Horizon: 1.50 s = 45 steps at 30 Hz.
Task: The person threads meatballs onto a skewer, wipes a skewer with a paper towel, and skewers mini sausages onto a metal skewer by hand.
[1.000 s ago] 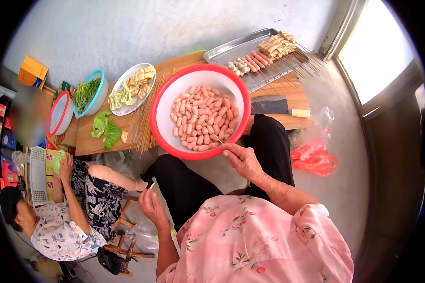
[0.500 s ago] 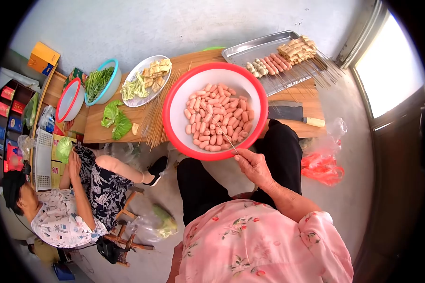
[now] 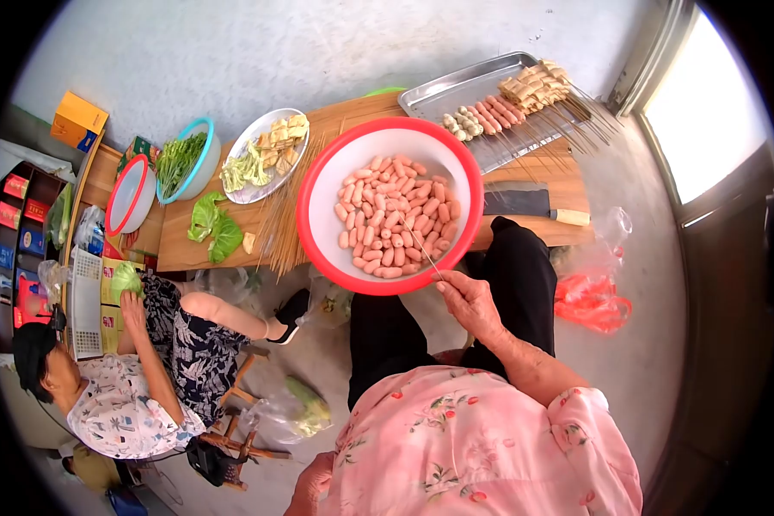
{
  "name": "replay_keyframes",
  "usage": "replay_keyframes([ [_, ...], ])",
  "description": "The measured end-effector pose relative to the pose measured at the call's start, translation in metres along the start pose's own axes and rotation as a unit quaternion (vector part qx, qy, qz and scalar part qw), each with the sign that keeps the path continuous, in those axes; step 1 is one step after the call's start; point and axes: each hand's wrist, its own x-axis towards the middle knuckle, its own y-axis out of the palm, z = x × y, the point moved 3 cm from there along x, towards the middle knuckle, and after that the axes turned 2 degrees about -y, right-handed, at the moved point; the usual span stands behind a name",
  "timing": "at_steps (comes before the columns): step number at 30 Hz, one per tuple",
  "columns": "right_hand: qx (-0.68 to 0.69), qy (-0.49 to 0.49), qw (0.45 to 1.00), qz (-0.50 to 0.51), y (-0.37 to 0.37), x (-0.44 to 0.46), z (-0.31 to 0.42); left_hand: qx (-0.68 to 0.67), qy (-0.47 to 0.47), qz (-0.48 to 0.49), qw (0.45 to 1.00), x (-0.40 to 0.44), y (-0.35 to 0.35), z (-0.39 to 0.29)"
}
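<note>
- the right hand (image 3: 470, 305) was closed on the near end of a thin, straight, pale skewer (image 3: 423, 254), which slanted over the near rim of a large, round, white plastic bowl with a broad red rim (image 3: 340, 159).
- inside that bowl lay a heap of short, pink, rounded sausages (image 3: 396, 206); the skewer's far end reached them, though i could not tell whether it had pierced one.
- the left hand (image 3: 318, 471) was low beside the pink flowered shirt, partly hidden; i could not tell whether it grasped anything.
- the bowl stood at the front edge of the brown wooden surface (image 3: 181, 248), its near side above the knees.
- left of it lay a spread of long, thin, tan sticks (image 3: 284, 219).
- right of it lay a dark, broad-bladed cleaver with a pale handle (image 3: 518, 202).
- behind the cleaver, a rectangular silver metal tray (image 3: 451, 86) carried loaded skewers, pink pieces (image 3: 499, 113) among them.
- at the far left, a seated co-worker's hand (image 3: 133, 310) touched a pale-green leafy vegetable (image 3: 127, 282).
</note>
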Motion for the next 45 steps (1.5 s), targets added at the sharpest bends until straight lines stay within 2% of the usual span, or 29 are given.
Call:
replay_keyframes([
  [5, -0.014, -0.054, 0.998, -0.03, -0.002, -0.002, -0.01, -0.163, -0.001, 0.17, 0.972, -0.045, -0.006, -0.013],
  [7, -0.014, -0.056, 0.998, -0.033, -0.003, -0.003, -0.011, -0.15, 0.054, 0.189, 0.969, -0.059, -0.005, -0.023],
  [9, 0.008, -0.034, 0.999, -0.035, -0.004, -0.003, -0.011, -0.017, 0.171, 0.144, 0.975, -0.066, 0.003, -0.042],
  [11, 0.021, -0.01, 0.999, -0.033, -0.006, -0.002, -0.007, 0.171, 0.297, 0.037, 0.939, -0.081, 0.014, -0.071],
  [12, 0.034, 0.017, 0.999, -0.034, -0.007, -0.002, -0.007, 0.198, 0.31, -0.006, 0.93, -0.062, 0.016, -0.065],
  [16, 0.04, 0.008, 0.998, -0.043, -0.006, 0.0, -0.013, 0.17, 0.314, -0.126, 0.925, 0.061, 0.012, 0.011],
  [18, 0.023, -0.027, 0.999, -0.042, -0.004, 0.0, -0.012, 0.177, 0.353, -0.162, 0.904, 0.065, 0.014, 0.007],
  [20, 0.024, -0.032, 0.998, -0.042, -0.002, 0.0, -0.017, 0.211, 0.421, -0.214, 0.856, 0.041, 0.02, -0.024],
  [23, 0.024, -0.025, 0.999, -0.035, -0.002, -0.001, -0.013, 0.272, 0.537, -0.312, 0.735, 0.002, 0.036, -0.073],
  [27, 0.023, -0.009, 0.999, -0.027, -0.002, 0.0, -0.009, 0.261, 0.56, -0.296, 0.728, -0.008, 0.048, -0.094],
  [30, 0.028, -0.008, 0.999, -0.028, -0.001, -0.001, -0.006, 0.315, 0.534, -0.347, 0.704, -0.018, 0.05, -0.102],
  [32, 0.029, -0.001, 0.999, -0.022, 0.0, -0.001, -0.007, 0.399, 0.563, -0.407, 0.599, -0.016, 0.05, -0.1],
  [33, 0.029, 0.007, 0.999, -0.021, 0.0, -0.001, -0.008, 0.398, 0.561, -0.411, 0.598, -0.015, 0.048, -0.097],
  [35, 0.039, 0.014, 0.999, -0.015, 0.0, -0.001, -0.005, 0.349, 0.556, -0.383, 0.649, -0.027, 0.047, -0.103],
  [36, 0.047, 0.023, 0.999, -0.012, 0.0, -0.001, -0.005, 0.348, 0.554, -0.387, 0.65, -0.035, 0.048, -0.104],
  [38, 0.054, 0.024, 0.998, -0.008, 0.001, -0.002, -0.009, 0.176, 0.542, -0.298, 0.766, -0.057, 0.044, -0.109],
  [41, 0.075, 0.028, 0.997, -0.005, 0.002, -0.001, -0.012, 0.181, 0.542, -0.258, 0.779, -0.077, 0.032, -0.105],
  [43, 0.055, 0.032, 0.998, -0.017, 0.002, 0.0, -0.011, 0.177, 0.517, -0.269, 0.793, -0.096, 0.02, -0.102],
  [45, 0.055, 0.029, 0.998, -0.006, 0.003, 0.0, -0.014, 0.214, 0.478, -0.231, 0.82, -0.103, 0.008, -0.096],
])
